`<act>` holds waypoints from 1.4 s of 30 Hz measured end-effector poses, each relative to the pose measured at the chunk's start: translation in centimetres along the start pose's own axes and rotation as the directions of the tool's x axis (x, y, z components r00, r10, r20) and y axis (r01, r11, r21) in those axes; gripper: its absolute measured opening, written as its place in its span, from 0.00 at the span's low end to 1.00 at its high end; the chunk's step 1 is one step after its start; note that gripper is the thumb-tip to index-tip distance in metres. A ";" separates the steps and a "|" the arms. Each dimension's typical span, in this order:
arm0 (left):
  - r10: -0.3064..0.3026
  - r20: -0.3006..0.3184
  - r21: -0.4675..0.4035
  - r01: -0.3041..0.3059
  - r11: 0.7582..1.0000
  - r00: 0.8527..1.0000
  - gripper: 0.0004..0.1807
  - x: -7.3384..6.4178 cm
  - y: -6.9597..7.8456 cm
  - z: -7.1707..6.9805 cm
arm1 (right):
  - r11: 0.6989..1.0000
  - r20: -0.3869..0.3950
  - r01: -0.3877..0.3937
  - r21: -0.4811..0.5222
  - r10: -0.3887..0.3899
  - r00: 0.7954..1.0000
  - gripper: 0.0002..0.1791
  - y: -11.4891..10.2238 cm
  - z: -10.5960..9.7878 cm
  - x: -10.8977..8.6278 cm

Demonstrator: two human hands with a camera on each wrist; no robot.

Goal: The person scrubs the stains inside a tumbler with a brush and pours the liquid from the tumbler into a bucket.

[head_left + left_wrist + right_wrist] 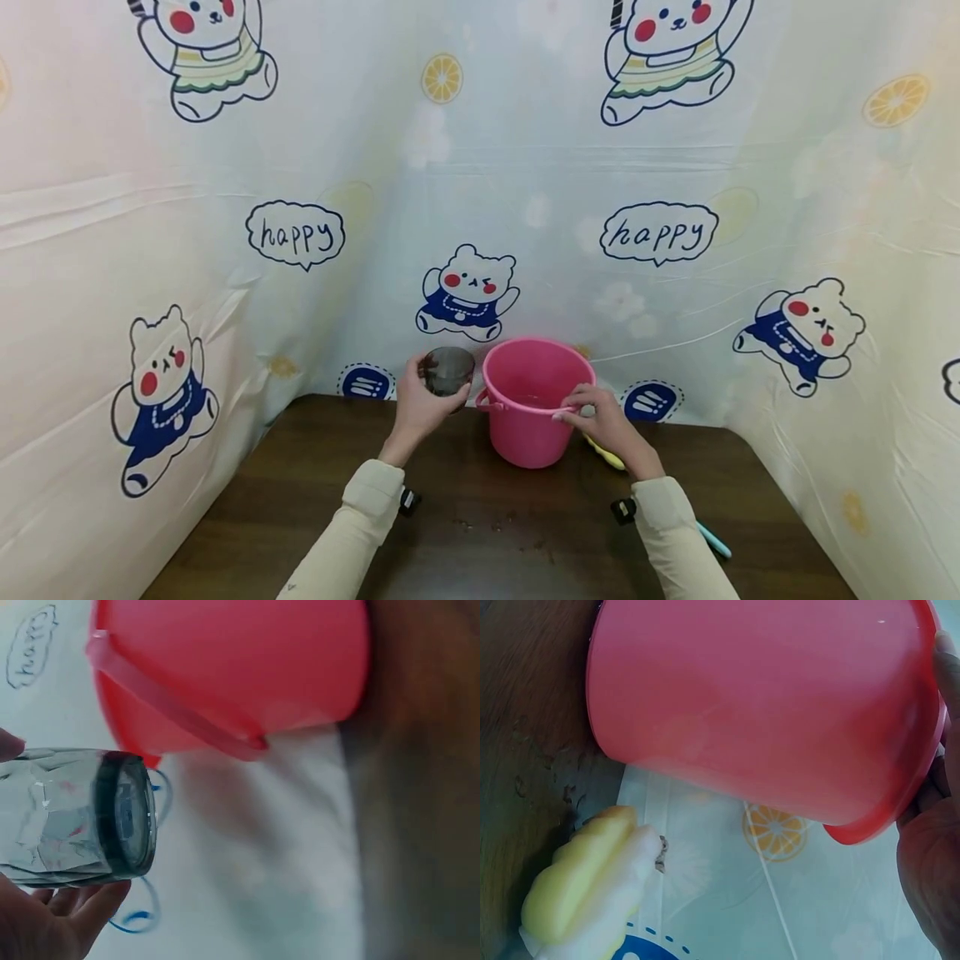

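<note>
A clear faceted glass [448,371] is in my left hand [422,410], its fingers and thumb curled round the sides. It is held above the table, just left of a pink bucket [525,437]. In the left wrist view the thick base of the glass [124,817] faces the camera. The bucket stands upright, its handle hanging down outside the wall. My right hand [609,425] pinches the bucket's rim at the near right, thumb outside. What lies at the bottom of the bucket is hard to make out.
Behind the bucket's right side lies a yellow and white object [585,885], partly hidden by my right hand. A light blue stick-like item [714,540] lies by my right sleeve. Wet drops [480,526] dot the brown table [300,500]. A printed curtain [480,183] surrounds the table.
</note>
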State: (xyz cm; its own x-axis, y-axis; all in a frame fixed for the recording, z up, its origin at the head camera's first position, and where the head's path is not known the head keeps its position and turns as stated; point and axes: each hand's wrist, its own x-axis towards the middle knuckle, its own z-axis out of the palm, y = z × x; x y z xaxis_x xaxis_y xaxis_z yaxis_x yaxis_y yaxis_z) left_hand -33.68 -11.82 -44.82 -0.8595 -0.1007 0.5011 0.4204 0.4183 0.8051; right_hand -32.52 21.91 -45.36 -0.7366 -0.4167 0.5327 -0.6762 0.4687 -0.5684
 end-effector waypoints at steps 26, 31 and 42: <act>-0.242 0.309 0.041 0.241 0.970 0.920 0.53 -5.0 -8.1 0.8 | 0.999 0.035 -0.038 0.011 0.038 0.999 0.03 -0.2 -0.4 0.2; -0.241 0.330 0.017 0.250 0.968 0.913 0.54 -5.2 -8.2 0.7 | 0.999 0.040 -0.053 0.009 0.053 0.998 0.03 -0.4 -0.4 0.2; -0.238 0.359 0.024 0.247 0.969 0.902 0.55 -5.1 -8.3 0.6 | 0.998 0.035 -0.062 0.002 0.062 0.997 0.02 -0.4 -0.4 0.2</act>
State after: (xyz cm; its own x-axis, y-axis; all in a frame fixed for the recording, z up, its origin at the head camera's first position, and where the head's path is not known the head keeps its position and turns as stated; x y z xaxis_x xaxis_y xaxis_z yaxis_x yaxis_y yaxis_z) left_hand -32.99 -14.28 -54.25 -0.9802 0.1338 0.1461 0.1884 0.4018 0.8961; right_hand -32.38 21.94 -44.83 -0.7772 -0.4141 0.4739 -0.6291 0.4924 -0.6014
